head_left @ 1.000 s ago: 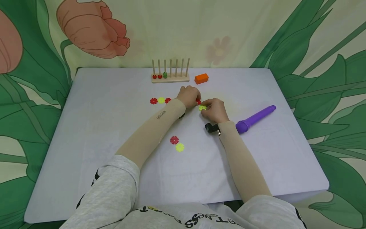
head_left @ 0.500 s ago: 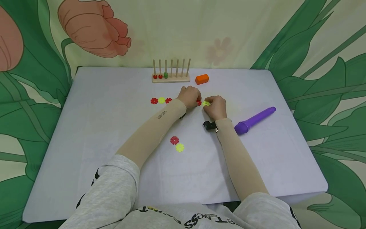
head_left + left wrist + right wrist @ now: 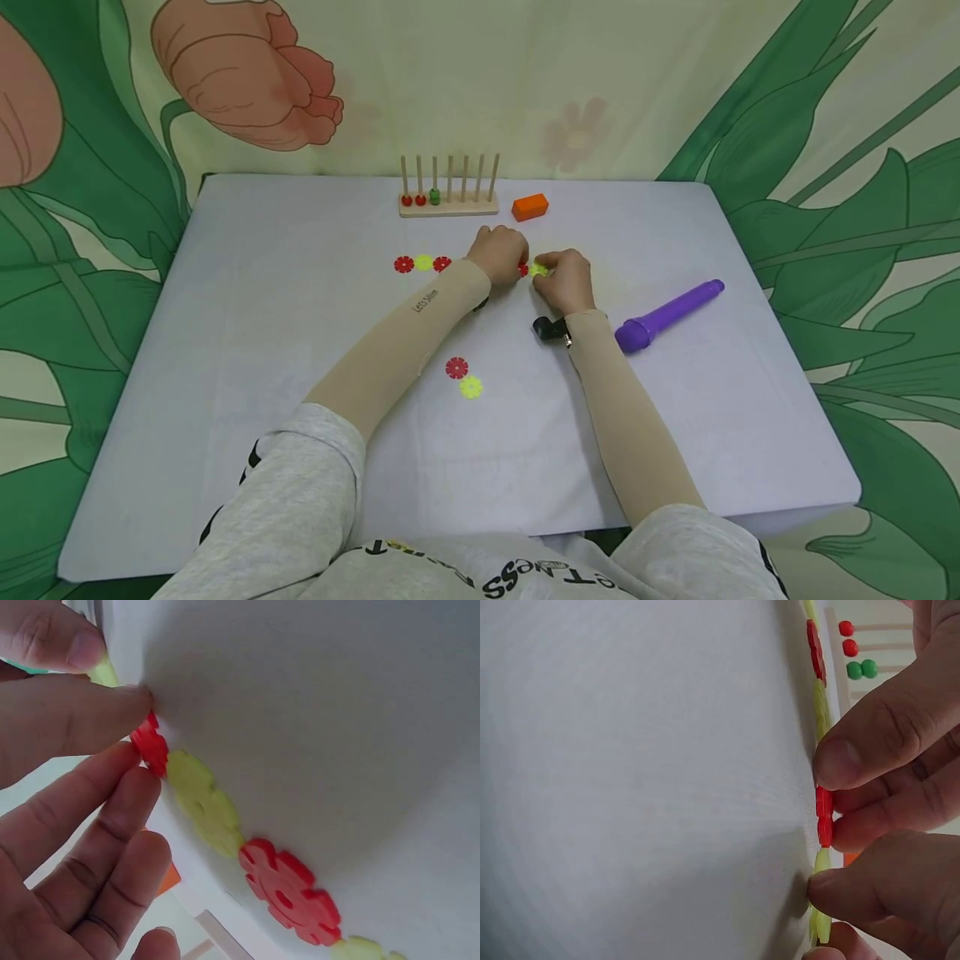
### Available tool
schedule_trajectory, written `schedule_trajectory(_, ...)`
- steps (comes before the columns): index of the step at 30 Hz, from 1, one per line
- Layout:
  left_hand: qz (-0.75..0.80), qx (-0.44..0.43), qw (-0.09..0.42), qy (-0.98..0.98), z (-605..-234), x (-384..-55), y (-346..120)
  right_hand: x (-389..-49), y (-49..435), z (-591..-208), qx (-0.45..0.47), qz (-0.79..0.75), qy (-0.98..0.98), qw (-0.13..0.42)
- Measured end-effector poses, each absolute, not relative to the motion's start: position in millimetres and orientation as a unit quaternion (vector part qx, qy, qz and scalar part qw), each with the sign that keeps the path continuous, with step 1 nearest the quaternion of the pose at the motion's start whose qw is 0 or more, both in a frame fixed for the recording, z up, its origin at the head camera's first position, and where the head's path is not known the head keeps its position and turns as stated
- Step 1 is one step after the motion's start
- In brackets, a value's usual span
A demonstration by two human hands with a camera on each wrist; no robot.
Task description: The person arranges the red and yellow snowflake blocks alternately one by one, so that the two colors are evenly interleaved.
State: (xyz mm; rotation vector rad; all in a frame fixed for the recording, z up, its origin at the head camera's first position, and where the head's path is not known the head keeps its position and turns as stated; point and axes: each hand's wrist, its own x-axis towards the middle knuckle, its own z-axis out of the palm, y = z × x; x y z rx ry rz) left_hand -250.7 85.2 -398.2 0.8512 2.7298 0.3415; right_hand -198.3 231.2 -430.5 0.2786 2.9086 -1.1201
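A row of flower-shaped plastic discs, alternating red and yellow, runs across the table; its middle lies hidden behind my left hand and forearm in the head view. My left hand (image 3: 498, 254) pinches a red disc (image 3: 152, 752) near the right end between thumb and fingertips. Beside it, my right hand (image 3: 566, 282) pinches a yellow disc (image 3: 538, 270) edge-on. That yellow disc meets the red one's edge; whether their slots interlock I cannot tell. Further along the row come another yellow disc (image 3: 202, 802) and a red disc (image 3: 289, 892), edge to edge.
Nearer me lie a red disc (image 3: 457, 367) and a yellow disc (image 3: 471, 387), touching or nearly so. Behind the hands stand a wooden peg rack (image 3: 448, 210) with red and green beads and an orange block (image 3: 530, 207). A purple microphone-shaped stick (image 3: 667, 317) lies right of my right hand.
My right hand has moved slightly away from me, bringing the yellow disc from below the red disc to level with its right side. My left hand has stayed in place, holding the red disc.
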Motion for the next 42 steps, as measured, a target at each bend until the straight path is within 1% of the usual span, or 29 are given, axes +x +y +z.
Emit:
schedule_trajectory(9,0.115,0.306,0.131,0.936,-404.0,-249.1,92.5,-192.3,231.6,-434.8,0.066,-0.352,0.933,-0.021)
schedule_trajectory(14,0.131,0.314,0.135,0.931,-406.9,-252.1,95.1,-180.8,226.9,-435.4,0.077,-0.370,0.924,-0.048)
schedule_trajectory(17,0.139,0.317,0.129,0.929,-407.6,-255.4,96.4,-170.8,222.7,-434.2,0.073,-0.383,0.919,-0.053)
schedule_trajectory(21,0.146,0.322,0.121,0.928,-406.4,-261.4,100.0,-155.3,217.2,-430.5,0.046,-0.383,0.921,-0.049)
schedule_trajectory(25,0.147,0.325,0.128,0.925,-406.4,-266.7,104.6,-138.1,210.9,-428.3,0.017,-0.381,0.924,-0.041)
schedule_trajectory(29,0.145,0.325,0.140,0.924,-408.9,-268.4,107.4,-119.3,195.7,-429.0,-0.037,-0.398,0.916,-0.001)
schedule_trajectory(32,0.146,0.327,0.144,0.922,-411.5,-267.7,109.2,-104.3,178.4,-430.4,-0.097,-0.401,0.910,0.036)
schedule_trajectory(34,0.148,0.330,0.146,0.921,-411.9,-266.9,110.0,-94.4,166.2,-431.3,-0.140,-0.386,0.910,0.051)
schedule_trajectory(38,0.150,0.332,0.142,0.920,-408.9,-263.6,110.1,-77.9,146.0,-432.5,-0.201,-0.327,0.922,0.046)
schedule_trajectory(42,0.148,0.328,0.142,0.922,-406.7,-261.0,108.0,-68.4,134.4,-430.9,-0.213,-0.291,0.932,0.038)
